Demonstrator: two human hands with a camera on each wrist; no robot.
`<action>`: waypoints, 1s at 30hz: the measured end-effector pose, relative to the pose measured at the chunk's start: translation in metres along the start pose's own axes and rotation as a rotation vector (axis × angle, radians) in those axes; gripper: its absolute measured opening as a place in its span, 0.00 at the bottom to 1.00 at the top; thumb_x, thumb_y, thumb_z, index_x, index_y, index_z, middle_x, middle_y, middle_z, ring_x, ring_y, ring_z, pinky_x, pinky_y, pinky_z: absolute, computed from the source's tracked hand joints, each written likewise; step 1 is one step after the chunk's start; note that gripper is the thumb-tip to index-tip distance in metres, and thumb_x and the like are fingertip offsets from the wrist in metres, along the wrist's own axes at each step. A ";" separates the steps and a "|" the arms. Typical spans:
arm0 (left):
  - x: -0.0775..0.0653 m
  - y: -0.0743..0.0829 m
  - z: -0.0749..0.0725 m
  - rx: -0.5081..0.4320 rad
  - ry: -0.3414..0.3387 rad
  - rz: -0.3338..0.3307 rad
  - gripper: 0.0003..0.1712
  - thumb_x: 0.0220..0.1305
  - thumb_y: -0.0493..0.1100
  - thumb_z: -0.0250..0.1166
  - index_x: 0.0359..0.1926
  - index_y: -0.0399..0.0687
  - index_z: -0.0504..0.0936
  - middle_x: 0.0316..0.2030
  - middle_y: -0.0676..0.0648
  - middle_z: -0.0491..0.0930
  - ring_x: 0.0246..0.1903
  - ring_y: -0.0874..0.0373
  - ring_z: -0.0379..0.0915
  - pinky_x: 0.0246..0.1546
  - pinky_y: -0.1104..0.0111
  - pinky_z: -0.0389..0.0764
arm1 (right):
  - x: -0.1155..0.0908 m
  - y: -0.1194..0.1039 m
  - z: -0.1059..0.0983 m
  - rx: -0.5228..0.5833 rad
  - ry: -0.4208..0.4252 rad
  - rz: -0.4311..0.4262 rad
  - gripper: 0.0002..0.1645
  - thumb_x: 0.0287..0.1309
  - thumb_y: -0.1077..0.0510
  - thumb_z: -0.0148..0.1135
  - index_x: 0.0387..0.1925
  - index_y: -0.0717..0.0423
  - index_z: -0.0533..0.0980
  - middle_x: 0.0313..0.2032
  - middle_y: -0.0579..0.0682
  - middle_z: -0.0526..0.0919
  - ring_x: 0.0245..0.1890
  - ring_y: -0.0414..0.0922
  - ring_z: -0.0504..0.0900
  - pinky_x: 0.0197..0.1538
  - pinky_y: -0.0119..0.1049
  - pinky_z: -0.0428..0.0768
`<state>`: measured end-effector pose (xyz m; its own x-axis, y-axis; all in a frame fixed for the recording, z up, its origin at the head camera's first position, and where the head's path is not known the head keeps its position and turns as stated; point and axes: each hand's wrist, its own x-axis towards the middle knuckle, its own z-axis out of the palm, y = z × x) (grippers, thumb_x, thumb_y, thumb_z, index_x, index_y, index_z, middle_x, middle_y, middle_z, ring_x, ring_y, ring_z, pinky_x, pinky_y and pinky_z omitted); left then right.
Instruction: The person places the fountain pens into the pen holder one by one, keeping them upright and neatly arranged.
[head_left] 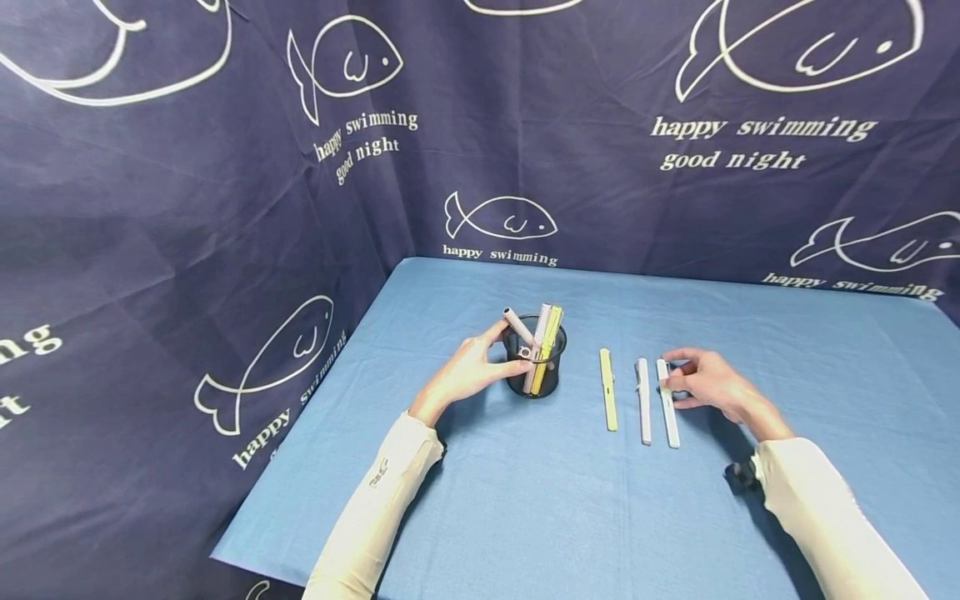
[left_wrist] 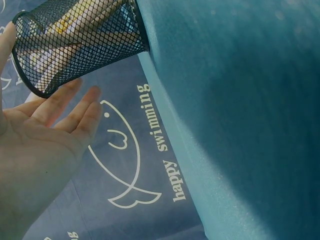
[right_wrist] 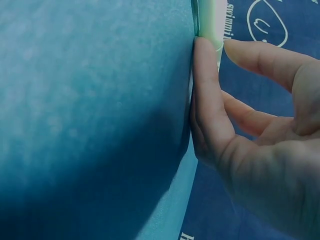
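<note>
While the white pen (head_left: 671,421) lay flat at the row's right end, the right hand (head_left: 708,385) had its thumb and fingers about the far part; whether they pinched could not be told. A loose pinch might have let it slip against the pale pink pen (head_left: 645,410), with the yellow pen (head_left: 608,398) further left. Beyond, the left hand (head_left: 468,367) clasped the mesh cup (head_left: 552,383); an uneven squeeze could have tipped it, spilling the pens inside (head_left: 554,322) onto the blue cloth (head_left: 525,500).
</note>
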<state>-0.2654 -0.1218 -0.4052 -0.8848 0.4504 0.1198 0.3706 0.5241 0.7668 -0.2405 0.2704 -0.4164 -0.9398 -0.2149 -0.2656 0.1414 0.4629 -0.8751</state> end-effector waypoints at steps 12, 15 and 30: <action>-0.001 0.002 0.000 -0.001 0.002 0.002 0.53 0.64 0.62 0.72 0.82 0.52 0.57 0.73 0.45 0.69 0.70 0.51 0.66 0.68 0.54 0.67 | 0.000 -0.001 0.001 -0.040 -0.011 -0.028 0.40 0.67 0.69 0.61 0.71 0.83 0.53 0.35 0.53 0.73 0.46 0.52 0.86 0.47 0.47 0.86; -0.001 0.002 0.000 0.004 0.005 0.003 0.53 0.64 0.61 0.72 0.82 0.51 0.57 0.72 0.45 0.69 0.70 0.50 0.66 0.68 0.54 0.67 | 0.000 -0.001 0.001 -0.045 -0.012 -0.029 0.40 0.67 0.69 0.61 0.71 0.83 0.53 0.34 0.53 0.73 0.46 0.52 0.86 0.47 0.47 0.86; -0.001 0.003 0.001 0.008 0.018 0.022 0.51 0.65 0.58 0.72 0.81 0.49 0.59 0.71 0.43 0.71 0.69 0.48 0.67 0.68 0.55 0.67 | 0.002 0.004 -0.001 -0.055 0.009 -0.021 0.36 0.65 0.71 0.60 0.68 0.83 0.56 0.36 0.55 0.75 0.37 0.44 0.83 0.44 0.46 0.87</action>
<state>-0.2633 -0.1203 -0.4038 -0.8811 0.4491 0.1481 0.3926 0.5201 0.7586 -0.2421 0.2727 -0.4197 -0.9453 -0.2174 -0.2432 0.1044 0.5045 -0.8570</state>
